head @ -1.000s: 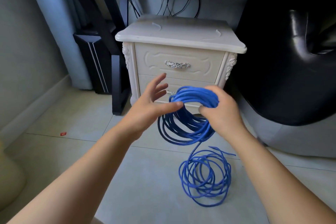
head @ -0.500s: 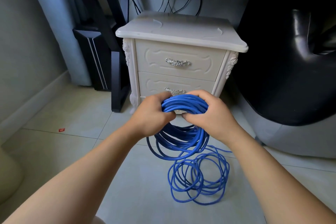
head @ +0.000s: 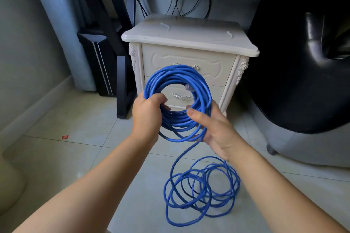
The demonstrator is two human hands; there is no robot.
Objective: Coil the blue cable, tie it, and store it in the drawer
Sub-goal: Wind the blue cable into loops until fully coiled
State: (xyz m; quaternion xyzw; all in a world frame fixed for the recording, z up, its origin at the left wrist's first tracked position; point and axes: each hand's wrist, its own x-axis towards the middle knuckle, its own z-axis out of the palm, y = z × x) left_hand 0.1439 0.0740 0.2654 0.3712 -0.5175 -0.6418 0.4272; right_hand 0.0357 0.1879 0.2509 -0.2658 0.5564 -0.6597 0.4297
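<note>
**Coil flipped upright, more cable still to gather**

Nearest you, the loose loops (head: 202, 189) of the blue cable (head: 204, 96) lie tangled on the floor (head: 94, 157), under your right forearm and short of the nightstand's front right corner. One strand climbs from that heap to the bottom of the coil (head: 178, 73). Winding therefore looks unfinished, and the tie and the drawer are probably some way off.

Above the heap, your grip has changed. Half a second ago both hands held the top of the bundle and it drooped beneath them. Now they hold its lower arc and the ring stands above them.

- **Left hand:** Your left hand (head: 146, 113) is wrapped tightly round the lower left of the ring, with its fingers curled through the opening.
- **Right hand:** Your right hand (head: 214, 130) cradles the lower right, with the thumb laid over the front strands and the fingers behind.

Turned up like this, the wraps sit together. I judge that makes it easier to feed on the next turn.

The coil hangs in the air in front of the nightstand (head: 189, 34), touching nothing but your hands. Its plane is upright and its opening faces you and the drawer fronts. It is nearly round, slightly taller than wide, so its long axis runs close to vertical. A pale plug (head: 188, 87) shows inside the upper right of the ring.

Beyond it, the upper drawer (head: 189, 58) and the lower drawer (head: 216, 92) are both closed.
</note>
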